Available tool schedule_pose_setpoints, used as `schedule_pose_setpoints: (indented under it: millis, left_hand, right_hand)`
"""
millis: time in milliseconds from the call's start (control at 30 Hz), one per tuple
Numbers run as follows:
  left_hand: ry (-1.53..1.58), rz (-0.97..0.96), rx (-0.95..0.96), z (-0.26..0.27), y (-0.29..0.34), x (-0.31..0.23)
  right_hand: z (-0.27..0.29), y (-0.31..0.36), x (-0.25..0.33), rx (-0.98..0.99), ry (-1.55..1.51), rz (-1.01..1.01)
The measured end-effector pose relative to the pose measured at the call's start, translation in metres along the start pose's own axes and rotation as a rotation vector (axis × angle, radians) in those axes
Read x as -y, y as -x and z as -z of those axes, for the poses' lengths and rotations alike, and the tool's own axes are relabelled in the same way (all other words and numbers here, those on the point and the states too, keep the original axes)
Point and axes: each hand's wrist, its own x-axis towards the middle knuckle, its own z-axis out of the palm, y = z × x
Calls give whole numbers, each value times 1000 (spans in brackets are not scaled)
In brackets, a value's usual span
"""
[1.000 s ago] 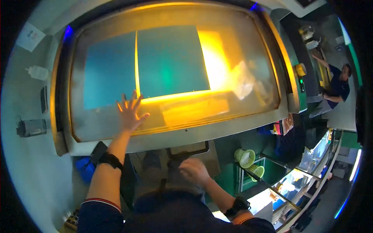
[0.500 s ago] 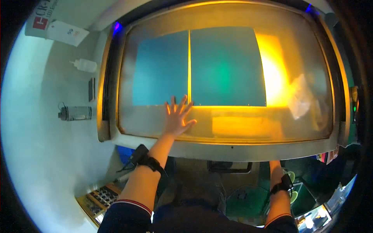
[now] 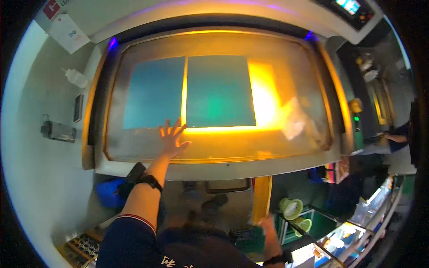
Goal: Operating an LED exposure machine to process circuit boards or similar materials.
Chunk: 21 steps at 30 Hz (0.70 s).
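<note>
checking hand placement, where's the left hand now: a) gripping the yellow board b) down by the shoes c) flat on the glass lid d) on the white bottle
c: the left hand lies spread, fingers apart, on the glass lid just below the two blue-green sheets.

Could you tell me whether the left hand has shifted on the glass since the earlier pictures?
No. The left hand stays spread below the seam between the two blue panels.

right hand [image 3: 267, 222]: motion-blurred, grip on yellow strip [image 3: 262, 198] unclear | co-worker [image 3: 397, 138]: mostly cut off by right rim | glass panel [image 3: 214, 98]: glare hides inside right of teal sheets [image 3: 187, 91] | control screen [image 3: 350, 6]: clipped by top edge
</note>
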Motion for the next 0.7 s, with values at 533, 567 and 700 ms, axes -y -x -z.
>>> schedule_pose_setpoints:
  millis: [533, 567, 700]
  left_hand:
    - [416, 40, 239, 38, 7, -41]
    - [559, -106, 150, 56, 16, -56]
    - [28, -473, 145, 125, 72, -57]
  right_hand:
    - [119, 105, 28, -264, 228, 357]
    - [119, 101, 69, -268, 433, 442]
    - [80, 69, 233, -106, 753, 1015]
